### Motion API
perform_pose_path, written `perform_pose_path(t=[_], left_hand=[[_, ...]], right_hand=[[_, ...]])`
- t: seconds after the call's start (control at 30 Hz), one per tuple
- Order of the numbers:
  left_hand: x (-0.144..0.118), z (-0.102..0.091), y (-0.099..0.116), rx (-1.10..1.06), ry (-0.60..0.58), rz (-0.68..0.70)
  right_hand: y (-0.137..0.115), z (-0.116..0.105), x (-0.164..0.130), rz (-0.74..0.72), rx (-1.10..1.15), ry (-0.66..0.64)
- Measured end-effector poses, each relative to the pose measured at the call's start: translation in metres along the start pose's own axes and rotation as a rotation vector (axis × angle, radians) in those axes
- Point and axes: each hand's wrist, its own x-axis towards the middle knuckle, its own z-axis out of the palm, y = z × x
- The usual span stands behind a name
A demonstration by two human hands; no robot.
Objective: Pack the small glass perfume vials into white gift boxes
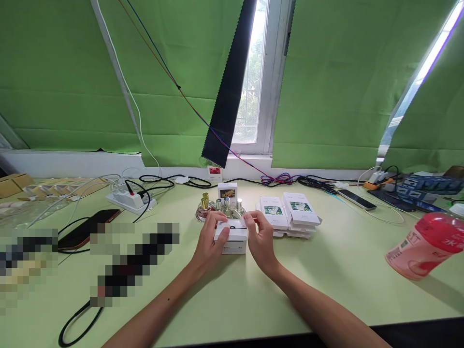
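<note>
Both of my hands close around a small white box (232,240) on the pale green table (326,285), just in front of me at the middle of the view. My left hand (210,239) clasps the box's left end, thumb laid over its top face and fingers curled behind. My right hand (260,239) pinches the box's upper right edge between thumb and fingertips, where a flap seems to stand open; I cannot tell how far. A dark oval opening shows on top of the box between my two thumbs.

Just behind the box stands a cluster of small glass perfume bottles (221,207), some with gold caps and some with silver, and behind those an upright printed carton (227,190). To the right lies a stack of flat white cartons with green pictures (290,212). Farther left sit a white power strip (131,198) and a dark phone (87,231); far right, a pink bottle (426,246) is tilted on its side.
</note>
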Motion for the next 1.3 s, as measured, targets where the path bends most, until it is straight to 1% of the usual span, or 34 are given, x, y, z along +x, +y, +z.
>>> perform_pose_path(t=[0.33, 0.5, 1.0, 1.3], left_hand=[[0.0015, -0.0004, 0.0016, -0.012, 0.017, 0.003], [0.0012, -0.0010, 0.0022, -0.020, 0.002, -0.009], [0.0005, -0.0020, -0.0045, -0.060, -0.005, -0.009], [0.0012, -0.0022, -0.0036, -0.077, -0.005, -0.019]], right_hand=[[-0.0010, -0.0008, -0.0002, -0.001, -0.012, -0.023], [-0.0030, -0.0006, 0.0014, -0.002, -0.014, -0.023], [-0.0059, -0.0010, 0.0019, -0.040, 0.009, -0.038], [-0.0074, -0.0015, 0.0021, -0.045, 0.002, -0.041]])
